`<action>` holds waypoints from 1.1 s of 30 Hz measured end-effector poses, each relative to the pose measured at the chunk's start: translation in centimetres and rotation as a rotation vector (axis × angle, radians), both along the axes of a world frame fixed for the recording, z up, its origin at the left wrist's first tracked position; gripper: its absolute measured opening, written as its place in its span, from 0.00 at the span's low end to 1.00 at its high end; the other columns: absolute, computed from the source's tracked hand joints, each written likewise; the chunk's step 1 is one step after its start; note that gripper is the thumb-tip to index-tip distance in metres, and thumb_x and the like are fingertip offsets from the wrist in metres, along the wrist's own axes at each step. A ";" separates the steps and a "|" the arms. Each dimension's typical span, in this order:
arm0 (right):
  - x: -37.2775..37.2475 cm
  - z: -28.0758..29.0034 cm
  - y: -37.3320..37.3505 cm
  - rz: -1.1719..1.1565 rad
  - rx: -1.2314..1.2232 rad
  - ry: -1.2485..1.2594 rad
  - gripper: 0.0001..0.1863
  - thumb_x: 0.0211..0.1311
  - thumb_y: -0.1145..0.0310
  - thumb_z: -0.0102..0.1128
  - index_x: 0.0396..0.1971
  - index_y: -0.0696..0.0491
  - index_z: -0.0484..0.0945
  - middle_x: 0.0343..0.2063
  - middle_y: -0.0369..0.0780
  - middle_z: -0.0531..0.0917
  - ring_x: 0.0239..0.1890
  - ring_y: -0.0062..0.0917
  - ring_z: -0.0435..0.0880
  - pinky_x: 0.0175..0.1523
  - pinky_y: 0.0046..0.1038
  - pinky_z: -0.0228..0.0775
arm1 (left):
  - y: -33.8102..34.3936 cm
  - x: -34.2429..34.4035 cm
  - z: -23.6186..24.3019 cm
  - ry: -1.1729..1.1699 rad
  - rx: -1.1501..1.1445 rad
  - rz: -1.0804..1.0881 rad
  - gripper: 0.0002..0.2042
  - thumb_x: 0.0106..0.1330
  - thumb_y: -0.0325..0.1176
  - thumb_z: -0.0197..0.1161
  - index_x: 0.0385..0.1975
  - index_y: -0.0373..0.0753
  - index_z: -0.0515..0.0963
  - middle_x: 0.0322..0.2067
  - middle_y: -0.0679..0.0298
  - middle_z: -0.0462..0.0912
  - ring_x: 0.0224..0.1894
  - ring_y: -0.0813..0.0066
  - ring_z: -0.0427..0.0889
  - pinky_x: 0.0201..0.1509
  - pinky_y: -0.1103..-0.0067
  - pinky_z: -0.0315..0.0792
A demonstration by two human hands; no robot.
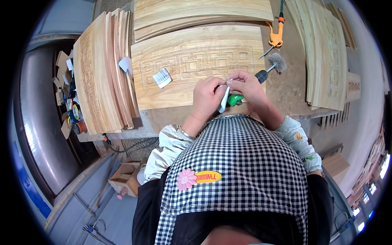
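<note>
My left hand [209,96] and my right hand [244,87] meet above the near edge of a pale carved wooden panel [196,41], both pinching a folded whitish strip [223,99], perhaps paper or sandpaper. Partly hidden beneath them lies a green power tool [235,99]; its black chuck [261,75] shows right of my right hand, with a grey bristle wheel brush [276,62] on a shaft. A small white folded piece [162,77] rests on the panel to the left.
Stacked panels lie at the left [90,73], back [200,10] and right [326,61] of the worktable [290,90]. An orange air gun [276,36] with a hose is at back right. A white scrap [125,65] sits by the left stack. A cardboard box [124,175] is below left.
</note>
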State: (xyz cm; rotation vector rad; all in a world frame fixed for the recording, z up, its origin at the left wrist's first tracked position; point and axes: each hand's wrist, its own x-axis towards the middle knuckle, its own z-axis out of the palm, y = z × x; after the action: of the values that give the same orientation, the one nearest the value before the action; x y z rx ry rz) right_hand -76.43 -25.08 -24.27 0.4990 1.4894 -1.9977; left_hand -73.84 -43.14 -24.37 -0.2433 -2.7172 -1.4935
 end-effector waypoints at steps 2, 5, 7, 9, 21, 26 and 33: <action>-0.1 0.5 -0.1 0.011 0.056 -0.017 0.08 0.65 0.73 0.67 0.41 0.59 0.79 0.36 0.38 0.84 0.38 0.19 0.85 0.44 0.20 0.79 | -0.1 -0.3 -0.1 -0.410 0.353 0.011 0.06 0.65 0.29 0.65 0.37 0.35 0.84 0.31 0.63 0.86 0.34 0.74 0.83 0.39 0.78 0.75; -0.5 -0.5 -0.4 -0.053 0.107 0.058 0.07 0.64 0.74 0.67 0.37 0.59 0.79 0.30 0.36 0.83 0.31 0.16 0.81 0.37 0.19 0.76 | -0.9 -2.3 0.4 -0.888 0.783 0.027 0.10 0.70 0.28 0.63 0.47 0.34 0.83 0.39 0.65 0.86 0.41 0.81 0.82 0.46 0.83 0.76; -0.8 -1.2 -1.2 -0.191 0.174 0.065 0.05 0.63 0.76 0.66 0.35 0.59 0.79 0.27 0.36 0.82 0.29 0.16 0.79 0.34 0.19 0.73 | -0.4 -3.0 1.0 -0.836 0.810 0.064 0.09 0.69 0.30 0.64 0.44 0.33 0.83 0.38 0.66 0.86 0.40 0.82 0.81 0.45 0.83 0.75; -1.3 -1.5 -1.6 -0.243 0.143 0.030 0.04 0.63 0.77 0.66 0.35 0.60 0.79 0.27 0.36 0.82 0.29 0.16 0.79 0.34 0.18 0.73 | 0.4 -2.9 -1.0 -0.691 0.635 0.082 0.07 0.69 0.31 0.65 0.41 0.34 0.83 0.36 0.68 0.85 0.39 0.82 0.80 0.43 0.81 0.75; -11.4 -10.9 1.2 0.104 1.382 1.050 0.24 0.59 0.59 0.68 0.52 0.54 0.76 0.52 0.43 0.78 0.59 0.38 0.73 0.63 0.40 0.64 | -5.7 -17.0 -7.8 0.452 -0.556 -0.413 0.08 0.57 0.35 0.71 0.25 0.43 0.78 0.26 0.66 0.79 0.33 0.63 0.79 0.38 0.68 0.72; -12.6 -12.3 1.0 0.106 1.491 1.110 0.27 0.57 0.58 0.69 0.55 0.53 0.76 0.55 0.43 0.74 0.62 0.41 0.69 0.69 0.45 0.57 | -6.2 -18.3 -8.8 0.504 -0.481 -0.521 0.08 0.58 0.33 0.71 0.26 0.42 0.77 0.25 0.65 0.78 0.31 0.64 0.78 0.35 0.70 0.72; -12.4 -12.1 1.0 0.136 1.477 1.054 0.27 0.55 0.62 0.69 0.55 0.54 0.75 0.56 0.45 0.75 0.63 0.44 0.69 0.68 0.46 0.58 | -5.1 -18.7 -9.6 0.554 -0.321 -0.539 0.08 0.55 0.29 0.69 0.21 0.42 0.75 0.22 0.65 0.75 0.27 0.66 0.77 0.32 0.72 0.71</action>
State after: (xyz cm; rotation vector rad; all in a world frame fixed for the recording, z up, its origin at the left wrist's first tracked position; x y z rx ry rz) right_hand -88.81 -24.06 -36.37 -0.2501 3.3822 -0.5946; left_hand -92.57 -48.20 -33.92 -1.2676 -2.4915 -0.8390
